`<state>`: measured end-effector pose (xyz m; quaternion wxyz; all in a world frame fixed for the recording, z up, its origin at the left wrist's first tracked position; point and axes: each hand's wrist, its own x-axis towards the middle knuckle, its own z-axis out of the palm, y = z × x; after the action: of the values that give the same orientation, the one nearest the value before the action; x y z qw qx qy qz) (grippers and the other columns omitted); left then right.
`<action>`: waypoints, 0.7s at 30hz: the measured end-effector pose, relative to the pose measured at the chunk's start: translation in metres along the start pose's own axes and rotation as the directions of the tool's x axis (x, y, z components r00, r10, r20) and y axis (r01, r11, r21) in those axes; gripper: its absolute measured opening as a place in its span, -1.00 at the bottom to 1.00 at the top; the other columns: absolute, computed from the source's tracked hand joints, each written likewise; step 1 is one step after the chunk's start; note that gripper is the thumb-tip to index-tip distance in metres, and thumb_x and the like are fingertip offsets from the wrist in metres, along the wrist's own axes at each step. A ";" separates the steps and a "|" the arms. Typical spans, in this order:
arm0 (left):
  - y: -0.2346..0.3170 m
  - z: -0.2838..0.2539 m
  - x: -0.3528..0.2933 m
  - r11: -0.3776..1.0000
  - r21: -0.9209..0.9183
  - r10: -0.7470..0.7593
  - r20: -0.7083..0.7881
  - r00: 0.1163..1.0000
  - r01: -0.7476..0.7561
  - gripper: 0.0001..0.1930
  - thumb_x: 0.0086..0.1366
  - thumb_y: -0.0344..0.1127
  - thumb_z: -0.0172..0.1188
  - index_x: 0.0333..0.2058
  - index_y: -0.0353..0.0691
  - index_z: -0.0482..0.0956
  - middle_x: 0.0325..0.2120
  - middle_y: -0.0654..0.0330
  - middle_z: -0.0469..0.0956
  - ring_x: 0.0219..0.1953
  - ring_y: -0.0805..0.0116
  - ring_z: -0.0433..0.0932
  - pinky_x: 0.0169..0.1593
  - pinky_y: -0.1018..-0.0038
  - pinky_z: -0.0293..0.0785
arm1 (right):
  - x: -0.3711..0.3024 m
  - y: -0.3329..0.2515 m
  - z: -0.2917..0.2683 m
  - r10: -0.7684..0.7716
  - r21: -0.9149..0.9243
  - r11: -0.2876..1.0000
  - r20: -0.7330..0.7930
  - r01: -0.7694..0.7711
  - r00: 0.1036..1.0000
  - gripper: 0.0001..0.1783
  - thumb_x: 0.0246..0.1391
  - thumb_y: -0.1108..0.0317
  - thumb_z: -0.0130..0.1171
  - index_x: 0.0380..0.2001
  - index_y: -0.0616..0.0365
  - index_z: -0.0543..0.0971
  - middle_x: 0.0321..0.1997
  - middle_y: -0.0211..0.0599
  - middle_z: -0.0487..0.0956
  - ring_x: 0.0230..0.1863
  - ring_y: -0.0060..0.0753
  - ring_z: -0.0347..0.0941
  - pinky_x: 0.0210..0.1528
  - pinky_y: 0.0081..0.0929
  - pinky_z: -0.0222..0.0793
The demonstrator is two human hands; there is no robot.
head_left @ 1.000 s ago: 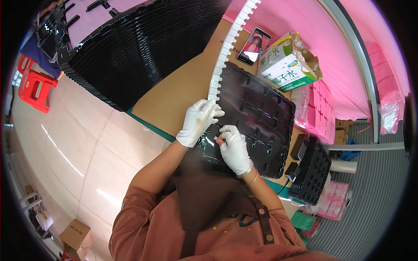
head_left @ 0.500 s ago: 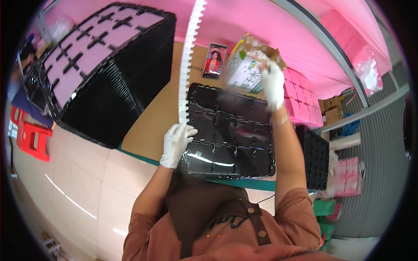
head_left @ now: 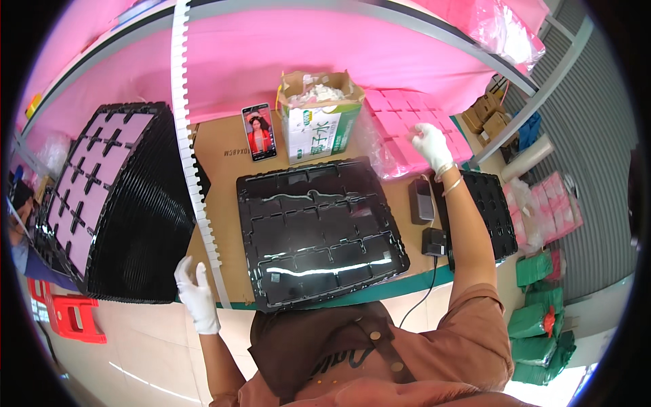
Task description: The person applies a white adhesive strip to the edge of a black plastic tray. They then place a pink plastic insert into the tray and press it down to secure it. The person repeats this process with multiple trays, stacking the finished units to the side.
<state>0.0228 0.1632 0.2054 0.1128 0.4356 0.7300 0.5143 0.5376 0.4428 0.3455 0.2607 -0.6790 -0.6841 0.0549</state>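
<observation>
My left hand (head_left: 198,298), in a white glove, is off the table's front edge with its fingers apart and nothing in them. It is nearest the lower end of a white toothed strip (head_left: 180,102) and a tall stack of black trays (head_left: 139,237). My gloved right hand (head_left: 432,146) is at the pink compartmented sheets (head_left: 407,125), its fingers curled. Whether it pinches anything there is hidden. Between my arms lies a shiny black plastic tray (head_left: 319,234) with shallow compartments, a little tilted on the table.
Behind the tray stand a phone (head_left: 259,132) with a lit screen and an open carton (head_left: 319,129) holding crumpled white stuff. A small black box (head_left: 421,202) and a corded adapter (head_left: 434,241) sit beside another black tray stack (head_left: 485,217). A metal rail (head_left: 447,44) crosses above.
My right hand has moved from the carton to the pink sheets. The left hand has left the tray's edge and moved left and nearer me. The whole view has shifted.
</observation>
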 end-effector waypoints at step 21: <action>0.230 0.189 0.015 0.873 -0.217 0.084 0.950 0.302 0.438 -0.60 0.33 -0.06 0.12 -0.04 -0.26 0.50 -0.09 0.16 0.53 -0.02 0.31 0.52 0.04 0.40 0.41 | 0.024 0.112 0.057 -0.308 -0.226 0.918 0.105 0.325 0.946 -0.67 0.09 0.11 0.06 -0.47 0.10 0.68 -0.38 -0.04 0.62 -0.27 0.00 0.57 -0.18 -0.19 0.46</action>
<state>0.2491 0.3190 0.3212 0.6673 0.5270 0.4342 0.2976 0.6159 0.4897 0.2555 0.1590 -0.5838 -0.7947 -0.0484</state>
